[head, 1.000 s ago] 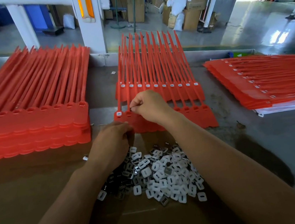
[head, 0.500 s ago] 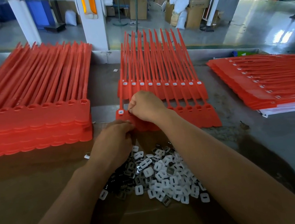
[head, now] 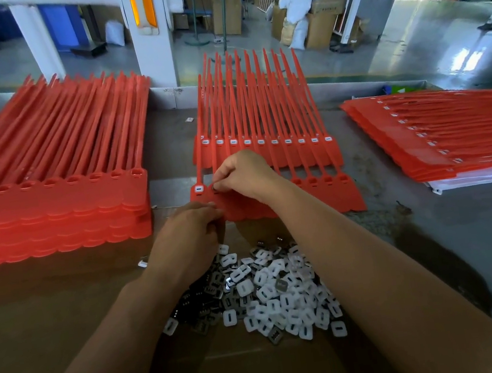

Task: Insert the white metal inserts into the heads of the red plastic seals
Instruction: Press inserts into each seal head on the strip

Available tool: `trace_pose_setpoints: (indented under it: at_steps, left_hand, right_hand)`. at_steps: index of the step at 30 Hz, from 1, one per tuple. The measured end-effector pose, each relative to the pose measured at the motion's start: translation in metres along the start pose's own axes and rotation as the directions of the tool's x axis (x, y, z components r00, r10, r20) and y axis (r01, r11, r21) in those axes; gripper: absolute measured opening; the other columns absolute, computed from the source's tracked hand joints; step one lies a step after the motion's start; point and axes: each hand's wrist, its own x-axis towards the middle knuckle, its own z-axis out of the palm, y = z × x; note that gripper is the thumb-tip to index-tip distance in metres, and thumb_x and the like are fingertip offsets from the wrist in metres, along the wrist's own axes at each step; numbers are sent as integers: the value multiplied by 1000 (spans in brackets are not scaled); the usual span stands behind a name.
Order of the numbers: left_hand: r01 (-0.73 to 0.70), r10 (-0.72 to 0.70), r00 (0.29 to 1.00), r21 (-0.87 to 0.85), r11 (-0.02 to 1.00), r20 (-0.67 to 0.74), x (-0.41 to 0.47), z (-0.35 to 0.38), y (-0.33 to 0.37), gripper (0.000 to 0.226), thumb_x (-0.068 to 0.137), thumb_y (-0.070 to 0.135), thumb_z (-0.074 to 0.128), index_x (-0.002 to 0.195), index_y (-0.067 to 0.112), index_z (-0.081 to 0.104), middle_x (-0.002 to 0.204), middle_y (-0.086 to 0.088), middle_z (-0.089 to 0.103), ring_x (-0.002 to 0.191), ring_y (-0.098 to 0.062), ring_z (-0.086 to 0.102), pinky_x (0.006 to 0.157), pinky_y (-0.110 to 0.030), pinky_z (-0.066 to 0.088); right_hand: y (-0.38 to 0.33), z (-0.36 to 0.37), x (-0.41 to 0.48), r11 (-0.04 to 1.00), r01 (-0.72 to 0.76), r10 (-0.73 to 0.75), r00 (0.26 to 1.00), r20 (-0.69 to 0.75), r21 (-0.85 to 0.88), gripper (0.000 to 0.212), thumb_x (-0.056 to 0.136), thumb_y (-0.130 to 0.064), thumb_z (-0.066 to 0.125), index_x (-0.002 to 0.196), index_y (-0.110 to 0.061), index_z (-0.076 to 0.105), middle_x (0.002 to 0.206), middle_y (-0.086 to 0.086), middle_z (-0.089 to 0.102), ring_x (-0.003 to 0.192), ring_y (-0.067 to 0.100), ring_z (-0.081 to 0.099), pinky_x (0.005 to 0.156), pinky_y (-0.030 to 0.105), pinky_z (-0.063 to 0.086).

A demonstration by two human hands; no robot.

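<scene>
Pile of inserts (head: pixel 282 293) sits loose on cardboard (head: pixel 68 316), nearest the person & just below both wrists, prob so each pick is a short reach. Left hand (head: pixel 187 240) lies at the near edge of the front strip (head: pixel 333 197), fingers curled vs its flags. It is likely steadying the strip, but whether it pinches it or holds spares can't be told. Right hand (head: pixel 246 172) is over the strip's heads, thumb & forefinger pinching an insert (head: pixel 214 187) at the 2nd socket from the left, w/ a fitted insert (head: pixel 198 188) just beside it. Empty sockets (head: pixel 327 179) follow to the right, so work looks to run left to right. Seals lie flat w/ their long axis running away from the person, flags & heads near, tails pointing far. Back strip (head: pixel 303 156) behind is fully fitted. Left stack (head: pixel 56 215) has bare heads; right stack (head: pixel 450 142) looks done
</scene>
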Motion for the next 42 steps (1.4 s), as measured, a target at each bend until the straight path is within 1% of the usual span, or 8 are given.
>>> trace_pose_setpoints:
  at_steps: [3,8,14,21,29,32,39,42]
  left_hand:
    - [-5,5,1000,3,1000,3,0,0,0,34,85,1,47,111,11,67,125,-4,58,113,-19,52,93,-25,36]
    - [-8,8,1000,8,1000,11,0,0,0,36,85,1,47,114,11,65,128,-4,56,117,-19,50,97,-25,35]
    - [-8,8,1000,8,1000,13,0,1,-1,36,85,1,47,115,12,64,129,-3,55,117,-18,49,97,-25,35]
    - [-13,13,1000,13,1000,14,0,1,-2,37,85,1,48,118,12,62,131,-3,53,120,-17,48,99,-23,32]
    - [-3,3,1000,5,1000,1,1,1,-2,36,83,1,49,112,12,66,128,-1,55,115,-17,51,93,-21,34]
    - [-2,2,1000,13,1000,-3,1,2,-2,36,84,1,48,114,13,65,130,-1,55,119,-16,49,97,-21,32]
    - [14,-15,1000,35,999,22,2,3,-3,38,87,5,47,120,15,61,135,2,50,123,-13,43,103,-23,29]
    - [20,-21,999,37,999,29,3,3,-3,38,87,6,46,121,15,60,136,2,49,124,-13,43,104,-25,28]
  right_hand:
    - [2,3,0,996,56,-56,998,-7,-67,8,84,-17,67,88,-14,71,100,0,68,84,8,55,71,21,43]
    - [0,6,5,984,58,-59,998,-1,-168,20,89,-11,51,90,-2,69,93,12,68,87,23,62,80,37,51]
    - [-4,6,11,969,49,-35,998,60,-241,18,91,-15,52,96,-6,66,96,9,65,90,22,60,80,34,50]
    - [-2,12,11,983,29,-47,994,-94,-183,14,88,-15,58,100,-9,62,99,5,63,90,19,59,75,30,47]
    - [5,-11,-12,985,61,-61,998,-7,161,4,87,-16,62,84,-18,62,89,-6,63,85,7,56,69,19,41]
    - [8,-22,-32,989,133,-134,991,14,71,5,87,-19,62,82,-20,62,81,-17,58,78,-4,52,64,12,36]
    - [15,-41,-78,957,238,-170,923,346,-165,8,83,-20,67,91,-22,69,83,-19,61,79,-6,57,77,15,48]
    - [18,-43,-86,949,245,-166,922,350,-197,13,84,-18,66,96,-21,70,83,-20,61,78,-9,56,77,11,47]
